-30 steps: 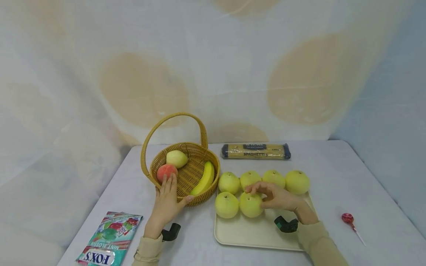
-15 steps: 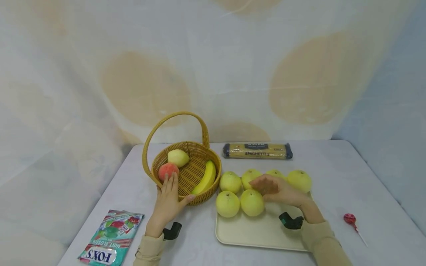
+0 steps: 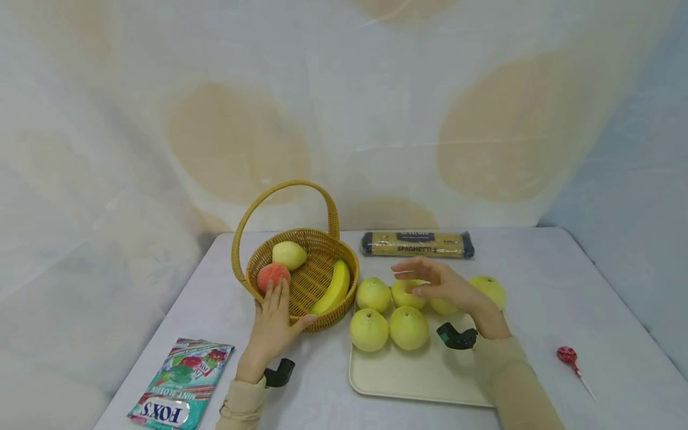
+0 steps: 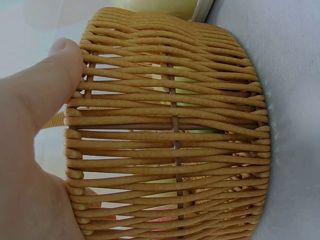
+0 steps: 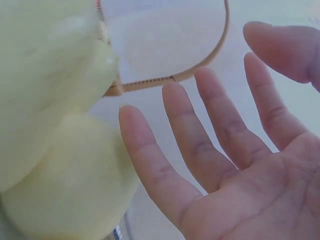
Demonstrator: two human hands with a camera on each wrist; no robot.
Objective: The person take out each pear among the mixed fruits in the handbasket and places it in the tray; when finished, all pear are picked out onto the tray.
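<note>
My left hand (image 3: 273, 327) rests on the near rim of the wicker basket (image 3: 349, 298), fingers extended over the edge and touching or nearly touching a red peach (image 3: 273, 276). In the left wrist view, the thumb (image 4: 62, 65) lies along the basket's rim. Also in the basket are a pale yellow-green fruit (image 3: 289, 255) and a banana (image 3: 334, 288). My right hand (image 3: 443, 289) holds nothing and hovers over the back row of round yellow-green fruits (image 3: 409, 328) on the cream tray (image 3: 408, 382). Its fingers (image 5: 182, 125) are spread apart in the right wrist view, beside two fruits.
A spaghetti packet (image 3: 418, 245) lies behind the tray. At the front left is a Fox's sweets bag (image 3: 183, 382), and a red lollipop (image 3: 567, 356) lies to the tray's right. The basket's tall handle (image 3: 292, 183) arches upward. Cloth walls enclose the table.
My right hand has come away from the front-row fruit and risen toward the back row, its fingers loosening. The left hand stays at the basket rim. The head view has shifted slightly.
</note>
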